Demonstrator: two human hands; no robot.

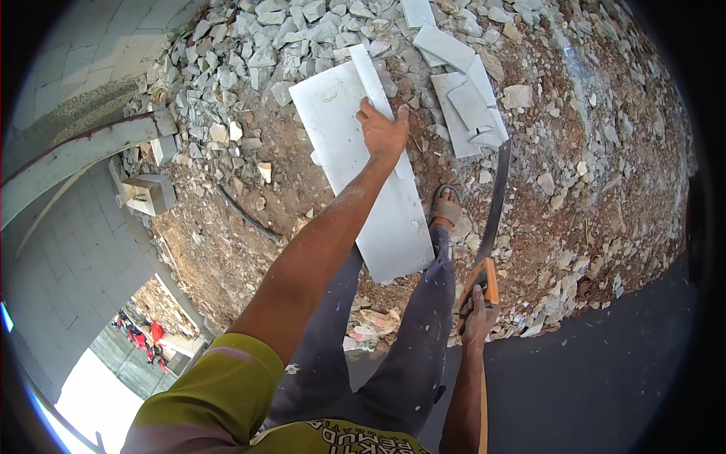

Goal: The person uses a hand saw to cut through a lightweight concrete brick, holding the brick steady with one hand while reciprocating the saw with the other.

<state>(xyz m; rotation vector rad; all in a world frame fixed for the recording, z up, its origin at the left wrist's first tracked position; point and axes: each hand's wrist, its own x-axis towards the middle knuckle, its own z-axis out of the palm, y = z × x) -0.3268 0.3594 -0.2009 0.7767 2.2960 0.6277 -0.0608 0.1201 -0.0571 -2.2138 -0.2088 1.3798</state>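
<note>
The left hand (pixel 383 130) is seen at centre top of the frame, its fingers (pixel 368 113) curled over the upper edge of a long white slab (pixel 340 121), thumb on one side and the rest on the other, so the slab is firmly pinched. The slab is stood on the rubble heap (pixel 249 53), leaning a little, and it appears to be steadied from above so that it cannot tip or slide on the loose stones. Its long axis is run from the upper middle of the frame down toward the centre, slightly rightward; the upper end is pointed at the heap of grey chips, the lower corner (pixel 393 268) at the person's legs. A narrow white strip (pixel 370 72) is laid along its upper right edge.

At lower right, the right hand (pixel 478 318) is closed around the orange handle (pixel 486 278) of a hand saw, whose dark curved blade (pixel 497 193) is carried up toward the right middle of the frame, tip kept clear of the slab. The saw is held low beside the leg, probably in readiness. A sandalled foot (pixel 446 208) is planted on the earth just right of the slab, seemingly for balance. More white offcuts (pixel 465 98) are piled at upper right, apart from the slab.
</note>
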